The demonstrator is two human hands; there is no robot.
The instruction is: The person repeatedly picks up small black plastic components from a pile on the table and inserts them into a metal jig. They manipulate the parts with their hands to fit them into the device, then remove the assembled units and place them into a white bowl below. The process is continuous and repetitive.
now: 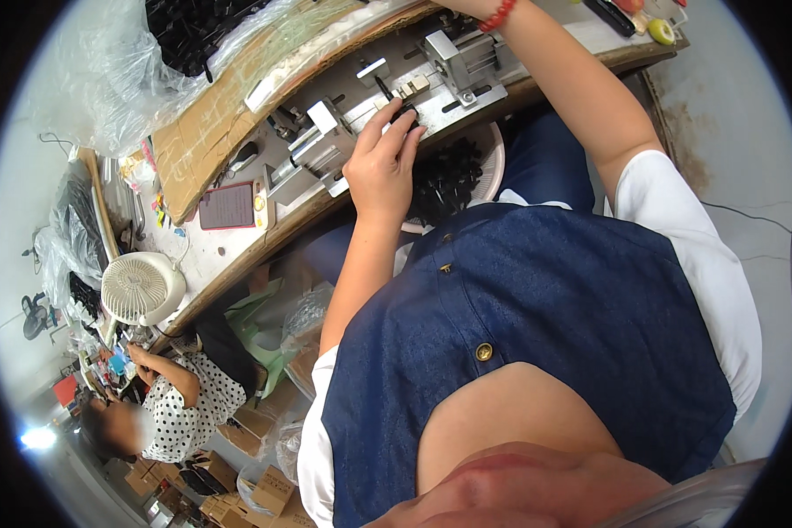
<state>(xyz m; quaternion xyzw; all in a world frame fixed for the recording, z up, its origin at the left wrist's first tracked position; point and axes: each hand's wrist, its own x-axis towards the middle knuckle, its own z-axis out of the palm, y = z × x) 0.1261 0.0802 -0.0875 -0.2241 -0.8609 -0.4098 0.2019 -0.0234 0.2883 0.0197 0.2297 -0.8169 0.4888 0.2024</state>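
My left hand [380, 172] is at the metal bench fixture [361, 110], its fingers closed on a small black part [405, 113]. Beside those fingertips, a thin black piece [383, 86] and small pale metal blocks [413, 85] sit on the fixture. My right arm reaches over the fixture's right-hand metal block [449, 60], a red bead bracelet at the wrist. Only a bit of my right hand [466, 5] shows at the top edge; its fingers are cut off. Below the bench edge, a pale pink basket [500, 163] holds many small black parts [449, 176].
Cardboard [204, 132] and a pile of black parts [198, 35] in clear plastic lie behind the fixture. Left along the bench are a phone [227, 206] and a white fan [142, 288]. A co-worker in a dotted top [189, 409] sits further left. A black-handled tool [609, 16] lies far right.
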